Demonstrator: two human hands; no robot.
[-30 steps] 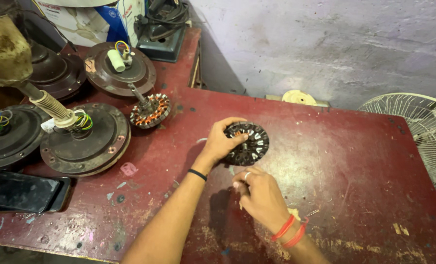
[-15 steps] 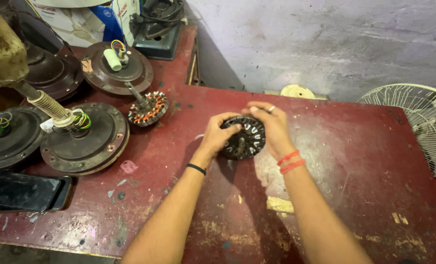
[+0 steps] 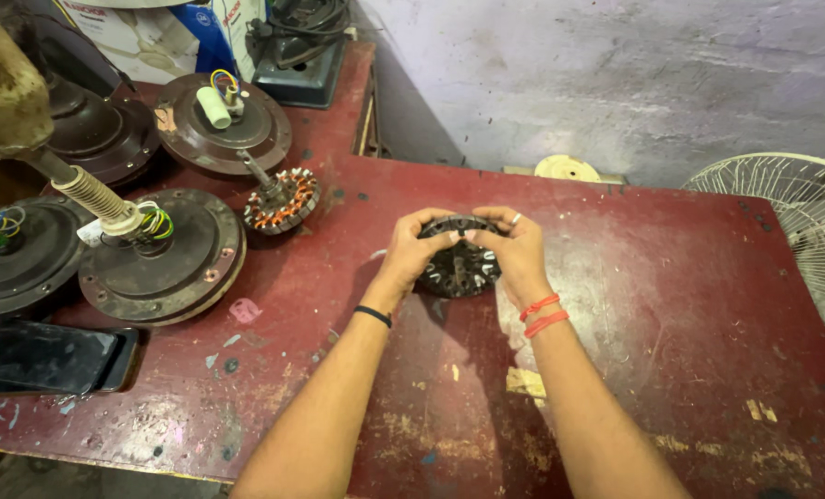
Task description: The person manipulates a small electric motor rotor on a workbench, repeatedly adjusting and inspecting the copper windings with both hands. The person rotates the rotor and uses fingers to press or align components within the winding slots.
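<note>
both hands (image 3: 468,254) grip bare stator core (image 3: 458,268) (closed on it), wound stator (image 3: 283,200) left

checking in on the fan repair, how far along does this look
Done: fan motors lie opened on the red table, and a copper-wound stator sits out. In hand: left hand and right hand grip a bare dark stator core. Left: it shows no copper winding.

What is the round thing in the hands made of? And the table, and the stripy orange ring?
The round core held in both hands looks like dark, dull metal: grey-black, slotted all around. The table seems to be a hard board painted red, since scratches show paler patches beneath. The orange ring looks like shiny copper wire wound on a metal core, judging by its colour.
</note>
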